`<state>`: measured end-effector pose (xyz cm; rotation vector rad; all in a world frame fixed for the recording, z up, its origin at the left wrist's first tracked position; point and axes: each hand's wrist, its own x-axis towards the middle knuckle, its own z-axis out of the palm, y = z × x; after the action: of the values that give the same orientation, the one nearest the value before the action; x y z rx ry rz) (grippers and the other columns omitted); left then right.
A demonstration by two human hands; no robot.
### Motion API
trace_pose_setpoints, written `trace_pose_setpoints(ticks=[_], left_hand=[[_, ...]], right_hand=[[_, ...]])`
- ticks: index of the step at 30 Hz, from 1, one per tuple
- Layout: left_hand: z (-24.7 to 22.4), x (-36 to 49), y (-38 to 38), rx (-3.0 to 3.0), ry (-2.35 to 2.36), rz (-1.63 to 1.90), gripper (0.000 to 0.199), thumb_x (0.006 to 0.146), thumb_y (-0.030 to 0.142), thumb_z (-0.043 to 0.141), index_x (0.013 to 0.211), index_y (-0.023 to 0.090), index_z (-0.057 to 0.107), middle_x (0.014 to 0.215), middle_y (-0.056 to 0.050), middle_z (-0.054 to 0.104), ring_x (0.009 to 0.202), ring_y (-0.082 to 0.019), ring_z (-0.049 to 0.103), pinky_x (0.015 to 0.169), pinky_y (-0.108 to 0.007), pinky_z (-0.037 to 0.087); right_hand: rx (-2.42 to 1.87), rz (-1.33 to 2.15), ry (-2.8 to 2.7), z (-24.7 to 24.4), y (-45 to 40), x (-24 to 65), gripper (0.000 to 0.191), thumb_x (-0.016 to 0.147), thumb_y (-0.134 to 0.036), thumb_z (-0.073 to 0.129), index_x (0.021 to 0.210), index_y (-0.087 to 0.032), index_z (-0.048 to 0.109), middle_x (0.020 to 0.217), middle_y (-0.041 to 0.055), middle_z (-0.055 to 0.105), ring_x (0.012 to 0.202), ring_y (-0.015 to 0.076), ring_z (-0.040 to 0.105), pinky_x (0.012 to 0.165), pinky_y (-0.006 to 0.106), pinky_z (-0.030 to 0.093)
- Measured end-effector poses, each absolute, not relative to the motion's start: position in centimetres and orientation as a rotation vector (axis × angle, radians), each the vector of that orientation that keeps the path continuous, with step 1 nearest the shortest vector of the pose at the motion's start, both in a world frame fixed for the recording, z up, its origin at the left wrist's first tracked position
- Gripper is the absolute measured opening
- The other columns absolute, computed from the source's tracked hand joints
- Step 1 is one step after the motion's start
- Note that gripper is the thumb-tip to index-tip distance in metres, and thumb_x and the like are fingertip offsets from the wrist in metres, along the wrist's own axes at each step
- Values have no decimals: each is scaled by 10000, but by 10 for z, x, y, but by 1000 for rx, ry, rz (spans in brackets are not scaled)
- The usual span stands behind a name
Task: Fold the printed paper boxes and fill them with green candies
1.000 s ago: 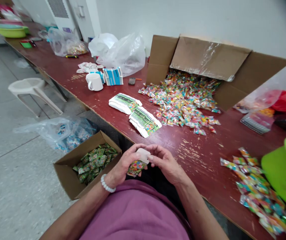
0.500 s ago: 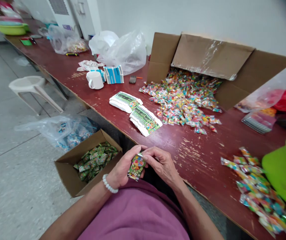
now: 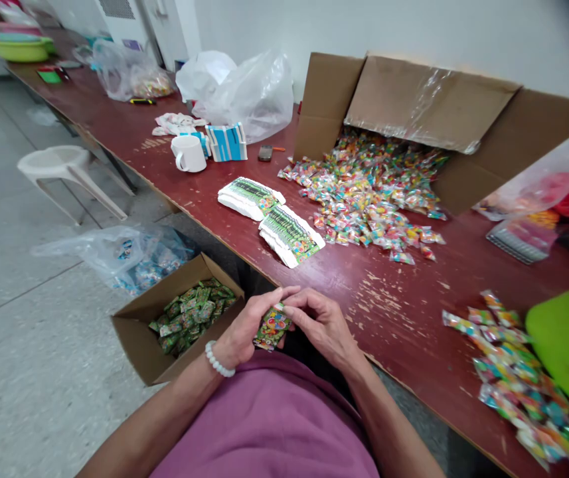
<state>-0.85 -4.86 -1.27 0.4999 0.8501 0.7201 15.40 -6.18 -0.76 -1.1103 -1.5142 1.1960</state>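
Between my two hands is a small green printed candy box (image 3: 272, 329), just in front of my body at the table's edge. My left hand (image 3: 245, 332) wraps round its side. My right hand (image 3: 320, 324) pinches its upper end with thumb and fingers. Two fanned stacks of flat green-and-white cartons, one farther (image 3: 250, 198) and one nearer (image 3: 291, 236), lie on the table ahead. Below on the left, a cardboard box (image 3: 135, 345) holds many filled green packs (image 3: 195, 312). Wrapped colourful candies (image 3: 364, 199) spill from a large carton (image 3: 428, 99).
A white mug (image 3: 188, 154) and blue-striped cartons (image 3: 228, 142) stand farther back. At right, a green bucket (image 3: 568, 338) sits beside more wrapped candies (image 3: 518, 385). A white stool (image 3: 58, 159) and a plastic bag of blue packs (image 3: 139, 259) are on the floor.
The flap at the box's upper end looks tucked down a little under my right fingers. Both hands keep their hold; the view has shifted slightly.
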Motion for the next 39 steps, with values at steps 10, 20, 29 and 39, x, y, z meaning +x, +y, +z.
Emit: trace_pose_setpoints(ticks=[10, 20, 29, 39], left_hand=[[-8, -3, -34, 271, 797, 890, 273, 931, 293, 579, 1131, 147, 693, 941, -62, 740, 709, -166, 701, 591, -256, 560], [-29, -51, -43, 461, 1028, 870, 382, 889, 445, 616, 1185, 204, 611, 785, -29, 686, 566, -172, 632, 523, -292, 520], [-72, -131, -32, 952, 1730, 1013, 635, 708, 585, 679, 1197, 181, 635, 1086, -82, 671, 1052, -273, 625, 919, -396, 474], [-35, -67, -27, 1286, 1512, 1109, 482, 825, 452, 638, 1234, 197, 610, 1192, -107, 639, 1067, -241, 606, 946, -385, 462]], right_hand=[[-1267, 506, -2075, -21, -69, 136, 905, 633, -309, 836, 1420, -193, 403, 1374, 185, 532, 1220, 375, 484, 1009, 532, 407], [-1114, 704, -2095, -33, -34, 131, 1008, 536, -494, 902, 1379, -235, 413, 1375, 148, 493, 1219, 344, 503, 990, 488, 449], [-1933, 367, -1782, -47, 78, 202, 755, 685, -568, 806, 1259, -156, 540, 1316, 204, 494, 1253, 389, 481, 1003, 506, 423], [-1573, 785, -1158, -44, 59, 206, 457, 685, -588, 701, 893, -209, 554, 873, 48, 640, 839, 243, 607, 792, 400, 490]])
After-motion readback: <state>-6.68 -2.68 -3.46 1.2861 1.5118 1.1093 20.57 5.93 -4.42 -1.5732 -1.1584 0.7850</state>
